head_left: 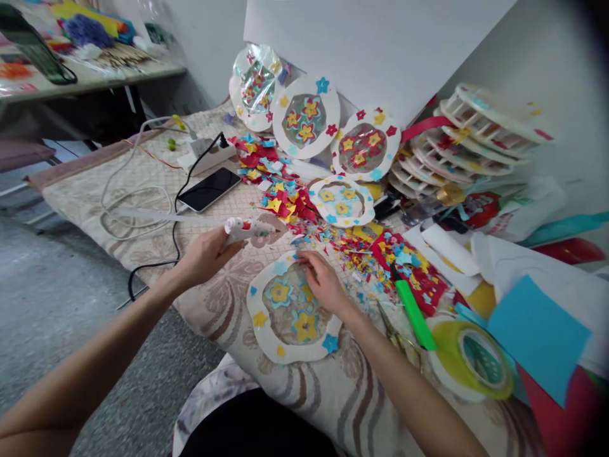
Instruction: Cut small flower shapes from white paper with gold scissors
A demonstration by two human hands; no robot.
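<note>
My left hand [205, 255] is closed around a white glue gun [243, 230], its nozzle pointing right above the tablecloth. In front of me lies a scalloped white paper ring [271, 339] with a clear middle, decorated with yellow and blue paper flowers [305, 325] and stars. My right hand [322, 279] is over the ring's upper right part. Its fingertips are pinched at a small blue paper star [297, 255] on the top rim. A larger blue star [330, 343] is on the lower right rim.
Paper scraps [288, 200] cover the table's middle. Similar decorated discs [328, 130] lean at the back. On the right are scissors [397, 333], a green cutter [415, 314], yellow tape [480, 362] and blue paper [540, 339]. A phone [210, 189] and cables lie left.
</note>
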